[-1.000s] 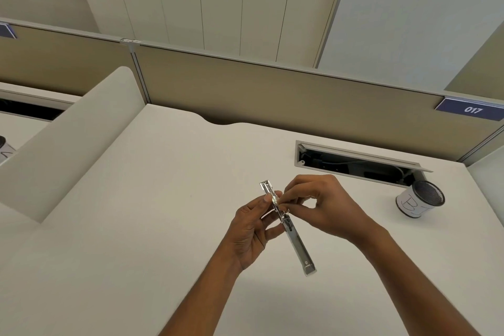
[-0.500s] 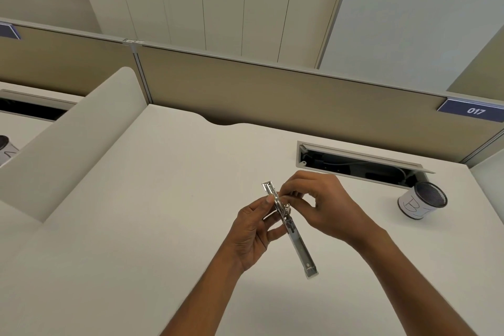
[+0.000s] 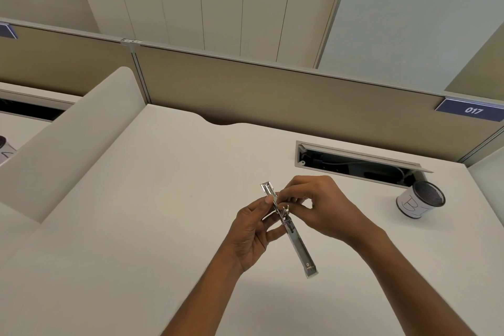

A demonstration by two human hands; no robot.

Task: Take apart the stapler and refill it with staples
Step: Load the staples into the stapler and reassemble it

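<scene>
Left hand [image 3: 251, 232], right hand [image 3: 327, 207] hold stapler rail [image 3: 298, 243] over desk [image 3: 136, 213] middle.

A white cup [image 3: 420, 200] stands on the desk [image 3: 136, 199] beside an open cable tray [image 3: 354, 163].

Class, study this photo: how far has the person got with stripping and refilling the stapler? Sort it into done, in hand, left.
Done: a bare metal stapler rail is out, held above the desk. In hand: the left hand grips its middle while the right hand pinches a small part there. Left: loading staples, none visible, and reassembly; no other stapler pieces show.
</scene>
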